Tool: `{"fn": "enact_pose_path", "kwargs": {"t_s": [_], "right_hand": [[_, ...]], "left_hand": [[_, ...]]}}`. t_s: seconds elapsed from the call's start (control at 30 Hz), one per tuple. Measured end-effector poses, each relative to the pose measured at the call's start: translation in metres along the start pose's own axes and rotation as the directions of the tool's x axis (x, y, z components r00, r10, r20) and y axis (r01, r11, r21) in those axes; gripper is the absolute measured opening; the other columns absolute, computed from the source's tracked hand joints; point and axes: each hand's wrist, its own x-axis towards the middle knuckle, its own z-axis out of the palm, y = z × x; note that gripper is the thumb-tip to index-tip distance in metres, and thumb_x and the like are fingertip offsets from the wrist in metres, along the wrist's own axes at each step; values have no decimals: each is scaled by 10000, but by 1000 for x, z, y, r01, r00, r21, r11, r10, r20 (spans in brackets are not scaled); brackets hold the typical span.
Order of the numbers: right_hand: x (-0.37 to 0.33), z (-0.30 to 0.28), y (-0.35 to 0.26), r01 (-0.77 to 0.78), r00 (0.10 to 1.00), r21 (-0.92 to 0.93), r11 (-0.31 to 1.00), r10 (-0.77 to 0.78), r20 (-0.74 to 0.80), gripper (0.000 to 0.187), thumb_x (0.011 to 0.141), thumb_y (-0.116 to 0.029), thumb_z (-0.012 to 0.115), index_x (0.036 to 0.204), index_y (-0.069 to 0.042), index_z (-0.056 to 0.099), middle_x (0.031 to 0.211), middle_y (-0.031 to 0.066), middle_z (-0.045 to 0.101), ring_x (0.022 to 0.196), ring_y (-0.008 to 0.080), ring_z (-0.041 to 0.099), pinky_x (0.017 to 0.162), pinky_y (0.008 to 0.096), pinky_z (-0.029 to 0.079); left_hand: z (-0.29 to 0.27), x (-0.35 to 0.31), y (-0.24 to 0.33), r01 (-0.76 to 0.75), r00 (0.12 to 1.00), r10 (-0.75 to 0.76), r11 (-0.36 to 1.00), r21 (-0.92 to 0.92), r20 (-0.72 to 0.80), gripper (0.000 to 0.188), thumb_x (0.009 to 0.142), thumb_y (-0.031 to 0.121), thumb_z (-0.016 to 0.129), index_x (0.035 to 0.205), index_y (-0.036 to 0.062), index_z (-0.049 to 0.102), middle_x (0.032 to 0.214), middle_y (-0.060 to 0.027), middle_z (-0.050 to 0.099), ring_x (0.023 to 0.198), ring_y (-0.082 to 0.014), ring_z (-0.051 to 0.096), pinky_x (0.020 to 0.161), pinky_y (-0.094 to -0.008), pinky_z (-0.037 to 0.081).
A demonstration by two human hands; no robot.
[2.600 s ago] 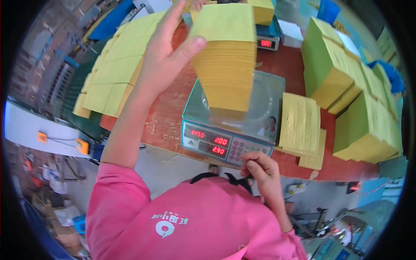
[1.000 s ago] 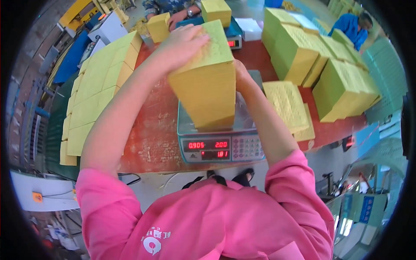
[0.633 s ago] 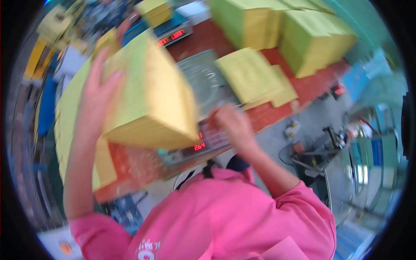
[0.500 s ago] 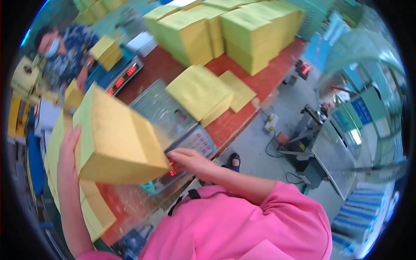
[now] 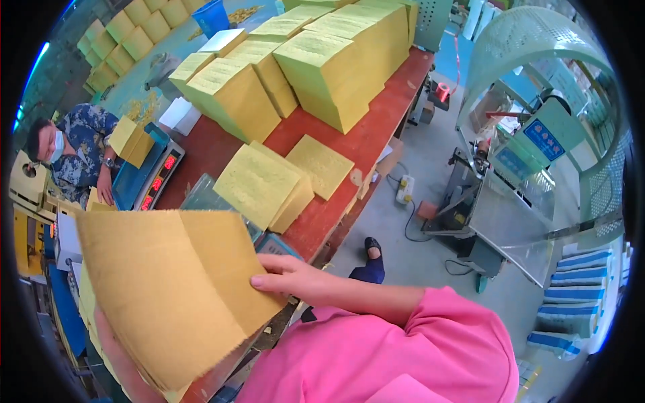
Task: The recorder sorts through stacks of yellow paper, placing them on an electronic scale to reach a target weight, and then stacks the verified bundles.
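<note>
A thick stack of yellow paper point(image 5: 161, 289) is held up in front of me, its broad face turned toward me. My left hand point(image 5: 115, 346) supports it along its lower left side; most of those fingers are hidden behind the paper. At the right edge my right hand point(image 5: 285, 277) grips the stack, thumb on the front face and fingers behind. Just beyond, a shorter stack of yellow paper point(image 5: 259, 185) rests on a glass-like plate and the red table, beside a thin yellow pile point(image 5: 321, 166). The near scale is mostly covered by the held stack.
Tall yellow paper stacks point(image 5: 329, 74) line the far side of the red table point(image 5: 396, 111). At the left, a co-worker point(image 5: 84, 151) reaches toward a blue scale point(image 5: 158, 178) carrying a yellow block. A machine point(image 5: 510, 201) stands on the floor at right, near a power strip point(image 5: 404, 190).
The held stack has swung from a slanted, edge-on pose to face me, and now hides the near scale's red display. My right hand has come onto its right edge.
</note>
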Motion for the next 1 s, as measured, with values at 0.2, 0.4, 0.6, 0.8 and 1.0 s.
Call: {"fn": "enact_pose_path", "kwargs": {"t_s": [0.2,0.4,0.6,0.8,1.0], "right_hand": [[-54,-103,-83,268,954,-75,961,-275,-117,500,952,-226,596,1384,-15,460,1271,28,566,1170,117,499,1007,289,388],[-112,-259,-125,171,909,64,983,-133,-395,519,923,-219,564,1379,6,461,1295,94,583,1205,195,536,1023,328,394],[-151,-380,-140,106,889,135,985,-33,-457,491,939,-287,550,1335,-2,508,1282,99,598,1182,211,559,1002,330,413],[-146,-413,-152,21,868,289,957,126,-481,556,945,-375,540,1375,-29,473,1321,90,580,1214,221,537,1027,363,395],[-149,-401,-134,210,894,491,845,37,-446,598,917,-422,579,1397,-87,460,1377,72,532,1274,242,475,1083,465,323]], "left_hand": [[137,19,-22,-13,963,-8,997,75,270,454,991,327,476,1329,25,494,1163,-69,608,1054,-152,588,886,-300,475],[323,31,-77,-3,745,-171,966,260,645,469,927,375,564,1217,7,541,1032,-54,633,885,-141,625,757,-301,515],[456,20,-139,308,615,-347,932,189,708,534,933,319,592,1325,-12,440,1214,-103,588,1092,-176,590,927,-329,486],[506,34,-137,452,572,-451,870,196,685,581,930,334,601,1352,-19,409,1250,-126,572,1117,-192,587,944,-337,487],[504,24,-135,577,523,-558,788,214,644,610,947,373,561,1399,8,375,1317,-155,545,1193,-246,562,1008,-392,469]]}}
